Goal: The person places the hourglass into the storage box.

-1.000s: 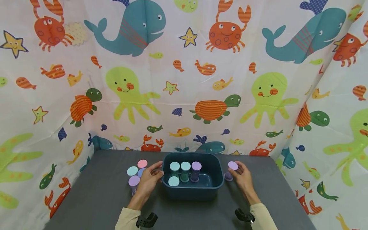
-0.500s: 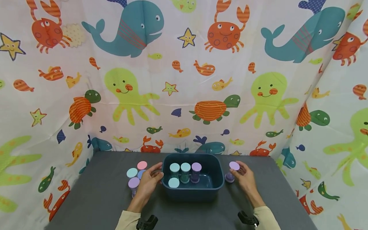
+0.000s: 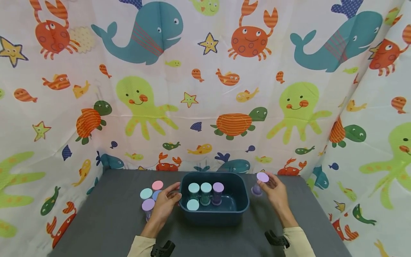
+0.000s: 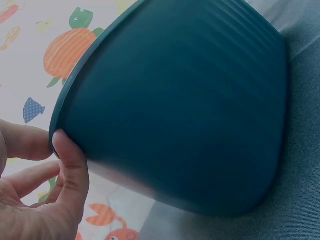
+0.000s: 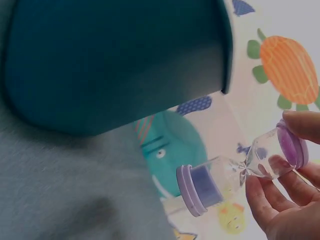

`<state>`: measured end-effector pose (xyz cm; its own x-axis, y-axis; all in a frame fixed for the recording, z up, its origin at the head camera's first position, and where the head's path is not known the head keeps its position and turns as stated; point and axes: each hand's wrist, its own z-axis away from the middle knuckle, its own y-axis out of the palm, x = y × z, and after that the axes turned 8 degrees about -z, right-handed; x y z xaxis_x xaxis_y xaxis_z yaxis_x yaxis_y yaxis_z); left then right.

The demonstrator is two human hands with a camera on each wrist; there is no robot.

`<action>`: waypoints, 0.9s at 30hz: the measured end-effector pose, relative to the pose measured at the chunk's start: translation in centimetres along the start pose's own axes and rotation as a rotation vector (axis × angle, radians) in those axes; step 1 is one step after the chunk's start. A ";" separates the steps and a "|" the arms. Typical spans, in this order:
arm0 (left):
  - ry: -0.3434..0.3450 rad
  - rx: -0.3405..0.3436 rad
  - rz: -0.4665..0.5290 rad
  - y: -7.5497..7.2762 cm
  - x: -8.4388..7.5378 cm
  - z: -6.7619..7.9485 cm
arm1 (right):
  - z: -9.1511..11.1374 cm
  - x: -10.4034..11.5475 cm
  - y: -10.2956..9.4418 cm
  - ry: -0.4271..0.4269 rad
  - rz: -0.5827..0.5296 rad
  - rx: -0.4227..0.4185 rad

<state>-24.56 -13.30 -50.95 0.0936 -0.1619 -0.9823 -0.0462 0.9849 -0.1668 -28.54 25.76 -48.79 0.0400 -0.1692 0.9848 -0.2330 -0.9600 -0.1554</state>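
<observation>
My right hand (image 3: 277,192) holds a purple-capped hourglass (image 5: 245,167) by its upper cap and glass bulb, thumb over the cap's edge. In the right wrist view it hangs tilted above the grey table, with purple sand in its lower bulb. It is just right of a dark blue plastic bin (image 3: 213,216). At the bin's left end, my left hand (image 3: 164,207) pinches the rim between thumb and fingers. Inside the bin stand a purple-capped hourglass (image 3: 217,194) and light-teal-capped ones (image 3: 206,194) towards the left; the right part shows bare floor.
Left of the bin, several more hourglasses stand close together: pink-capped (image 3: 157,185), teal-capped (image 3: 146,193), blue-capped (image 3: 156,195) and purple-capped (image 3: 148,205). My left forearm passes beside them. A sea-animal printed curtain (image 3: 199,150) hangs behind the grey table (image 3: 106,214).
My right hand has raised the purple-capped hourglass and moved it slightly to the right, with its top tilting. My left hand has stayed at the bin's rim.
</observation>
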 end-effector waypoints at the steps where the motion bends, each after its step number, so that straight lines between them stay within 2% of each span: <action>1: -0.002 -0.001 -0.002 0.0 0.0 0.0 | -0.1 0.4 0.1 0.007 -0.009 0.000; 9: -0.001 -0.005 -0.002 0.0 -0.2 0.0 | 0.0 3.2 0.4 -0.012 -0.025 0.004; 27: -0.029 0.001 -0.015 0.0 -0.3 0.0 | 1.7 7.0 1.8 -0.087 -0.095 0.047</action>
<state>-24.55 -13.23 -50.66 0.1234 -0.1753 -0.9768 -0.0434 0.9824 -0.1818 -27.01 22.46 -42.32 0.1444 -0.0941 0.9850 -0.1790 -0.9815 -0.0675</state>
